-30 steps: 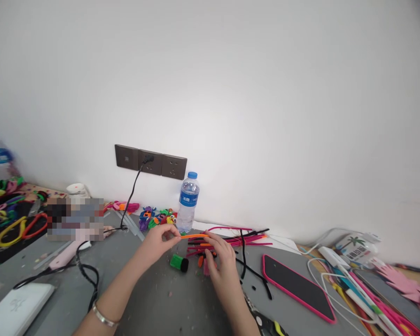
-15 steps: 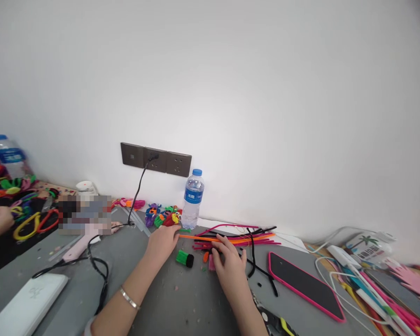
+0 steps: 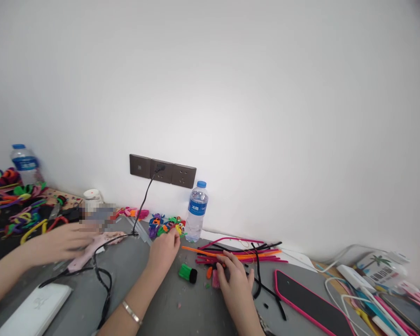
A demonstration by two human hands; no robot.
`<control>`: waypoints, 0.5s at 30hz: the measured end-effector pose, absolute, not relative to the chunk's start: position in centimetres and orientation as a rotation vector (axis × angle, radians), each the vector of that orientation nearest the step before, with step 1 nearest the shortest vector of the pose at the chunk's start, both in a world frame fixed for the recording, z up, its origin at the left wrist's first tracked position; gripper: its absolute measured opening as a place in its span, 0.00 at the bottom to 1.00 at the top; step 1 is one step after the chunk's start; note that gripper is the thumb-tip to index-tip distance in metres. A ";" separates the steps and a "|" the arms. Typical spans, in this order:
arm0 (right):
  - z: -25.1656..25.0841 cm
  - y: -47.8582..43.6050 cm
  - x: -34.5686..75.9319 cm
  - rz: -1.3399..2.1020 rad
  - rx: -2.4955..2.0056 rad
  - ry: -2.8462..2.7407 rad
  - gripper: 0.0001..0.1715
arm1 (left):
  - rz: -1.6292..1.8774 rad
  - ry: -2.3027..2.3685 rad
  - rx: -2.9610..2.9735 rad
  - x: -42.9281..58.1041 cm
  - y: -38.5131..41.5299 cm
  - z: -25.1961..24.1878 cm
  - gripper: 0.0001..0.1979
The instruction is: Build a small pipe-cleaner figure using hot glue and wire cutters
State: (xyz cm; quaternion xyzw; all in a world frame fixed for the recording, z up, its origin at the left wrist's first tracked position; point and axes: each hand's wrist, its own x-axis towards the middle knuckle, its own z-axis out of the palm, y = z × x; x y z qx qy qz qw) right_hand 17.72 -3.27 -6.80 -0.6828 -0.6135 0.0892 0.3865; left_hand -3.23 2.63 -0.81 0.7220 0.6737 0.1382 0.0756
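Note:
My left hand is beside the small pipe-cleaner figures, left of the water bottle. Its fingers are curled together; what they hold, if anything, is hidden. My right hand rests with fingers apart at the near edge of a bundle of pipe cleaners in orange, magenta and black. Beside its thumb lie a short pink bundle and a small orange piece. A green fuzzy roll with a black end lies between my hands.
Another person's hand reaches in from the left over a pink glue gun. A white power bank and black cable lie in front. A pink-edged phone lies right, near white cables. A wall socket has a plug in it.
The other person's hand has come in from the left to the glue gun. My left hand has drawn away from the orange pipe cleaners toward the figures. The view has tilted slightly.

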 end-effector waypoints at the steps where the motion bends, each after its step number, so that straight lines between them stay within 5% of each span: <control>1: -6.7 -3.2 17.7 0.228 -1.721 -1.544 0.13 | 0.504 2.068 2.127 -3.7 2.5 -0.4 0.10; 6: -4.5 -3.4 16.9 0.403 -1.479 -1.454 0.17 | 0.974 1.733 2.144 -3.9 1.3 1.2 0.08; 9: -2.8 -3.9 15.9 0.755 -1.256 -1.351 0.24 | 0.828 1.378 2.272 -2.1 0.1 1.0 0.06; 15: -2.1 -4.2 14.9 0.910 -1.108 -1.221 0.18 | 0.825 1.246 2.291 -0.1 -1.1 -0.1 0.05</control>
